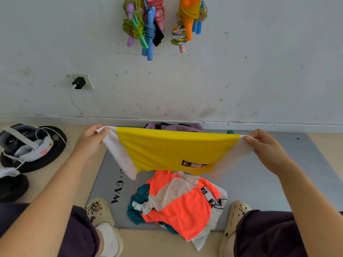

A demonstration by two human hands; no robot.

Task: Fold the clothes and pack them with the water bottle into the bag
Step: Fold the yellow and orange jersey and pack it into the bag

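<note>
I hold a yellow shirt [170, 151] with white sleeves stretched flat in the air above a grey gym mat [274, 182]. My left hand [91, 141] pinches its left shoulder and my right hand [267, 145] pinches its right shoulder. Below it on the mat lies a crumpled heap of clothes: an orange and white shirt [185, 203] over a teal garment [139, 204]. A purple bag [174, 126] peeks out behind the shirt's top edge, against the wall. A small green object [230, 131] shows beside it; I cannot tell whether it is the water bottle.
Black weight plates [46, 154] lie on the floor at left, with a headset and white cable [27, 143] on them. Coloured jump ropes [146, 25] hang on the wall ahead. A charger [78, 83] sits in a wall socket. My feet in cream clogs [104, 214] flank the heap.
</note>
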